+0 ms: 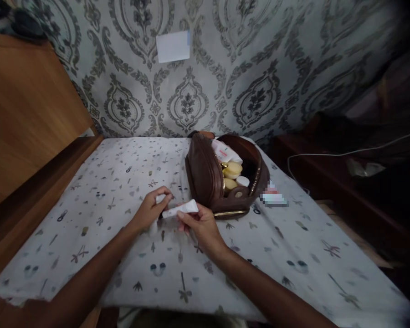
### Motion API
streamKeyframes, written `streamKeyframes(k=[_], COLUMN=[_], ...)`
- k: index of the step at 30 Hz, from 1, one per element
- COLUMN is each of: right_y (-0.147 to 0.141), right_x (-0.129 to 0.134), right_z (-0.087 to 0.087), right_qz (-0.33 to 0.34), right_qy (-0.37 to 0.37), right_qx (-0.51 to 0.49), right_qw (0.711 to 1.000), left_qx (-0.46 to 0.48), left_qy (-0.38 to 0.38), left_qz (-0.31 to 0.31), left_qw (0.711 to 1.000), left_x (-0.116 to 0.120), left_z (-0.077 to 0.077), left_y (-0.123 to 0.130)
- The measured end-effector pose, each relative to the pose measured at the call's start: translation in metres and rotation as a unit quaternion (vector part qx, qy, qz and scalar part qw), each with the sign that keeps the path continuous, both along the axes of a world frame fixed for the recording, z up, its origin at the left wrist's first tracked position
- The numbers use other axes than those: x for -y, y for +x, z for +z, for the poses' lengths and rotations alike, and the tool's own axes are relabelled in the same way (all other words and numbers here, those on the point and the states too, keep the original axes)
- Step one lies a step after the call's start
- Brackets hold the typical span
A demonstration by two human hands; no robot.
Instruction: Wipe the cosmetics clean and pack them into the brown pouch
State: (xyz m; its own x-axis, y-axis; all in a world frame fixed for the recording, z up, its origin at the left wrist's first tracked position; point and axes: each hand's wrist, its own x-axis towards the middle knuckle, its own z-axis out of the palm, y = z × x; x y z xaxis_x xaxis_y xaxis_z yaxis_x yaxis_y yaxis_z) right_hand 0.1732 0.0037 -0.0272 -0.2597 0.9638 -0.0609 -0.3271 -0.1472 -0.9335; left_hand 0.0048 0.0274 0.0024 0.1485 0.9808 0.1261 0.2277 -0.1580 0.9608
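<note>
My right hand (202, 224) grips a small white squeeze tube (181, 209) between thumb and fingers. Its flat end points right and its dark cap end (161, 215) points left. Beside that cap end, my left hand (152, 208) is closed, thumb and forefinger drawn together; what they hold, if anything, is too small to make out. Just beyond my right hand stands a brown zippered bag (205, 171), unzipped. In it lie a white tube with red print (226, 152), yellow rounded containers (233, 170) and a white round lid (242, 181).
A table covered with a patterned white cloth (123, 182) lies under my hands. Right of the bag is a small blurred-out item (274, 197). A wooden panel (30, 100) borders the left side. A white cable (345, 154) runs along the dark right side.
</note>
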Motion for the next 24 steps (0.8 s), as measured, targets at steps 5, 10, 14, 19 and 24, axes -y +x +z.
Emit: streamKeyframes(k=[5, 10, 14, 19, 24], right_y=[-0.001, -0.003, -0.002, 0.0, -0.001], right_x=[-0.001, 0.002, 0.009, 0.012, 0.009], right_z=[-0.003, -0.007, -0.003, 0.002, -0.006], right_qz=[-0.003, 0.005, 0.052, 0.066, 0.191], right_qy=[0.025, 0.085, 0.12, 0.165, 0.095], right_qx=[0.032, 0.067, 0.08, 0.126, 0.059], right_qw=[0.999, 0.994, 0.988, 0.976, 0.975], left_qx=[-0.026, 0.005, 0.006, 0.004, -0.019], left_qy=[0.032, 0.081, 0.105, 0.123, 0.11], left_qz=[0.004, 0.082, 0.093, 0.1, 0.106], left_qw=[0.999, 0.993, 0.99, 0.987, 0.988], left_x=[0.018, 0.028, 0.032, 0.035, 0.029], left_z=[-0.008, -0.019, -0.021, -0.018, -0.015], left_y=[0.021, 0.028, 0.029, 0.029, 0.028])
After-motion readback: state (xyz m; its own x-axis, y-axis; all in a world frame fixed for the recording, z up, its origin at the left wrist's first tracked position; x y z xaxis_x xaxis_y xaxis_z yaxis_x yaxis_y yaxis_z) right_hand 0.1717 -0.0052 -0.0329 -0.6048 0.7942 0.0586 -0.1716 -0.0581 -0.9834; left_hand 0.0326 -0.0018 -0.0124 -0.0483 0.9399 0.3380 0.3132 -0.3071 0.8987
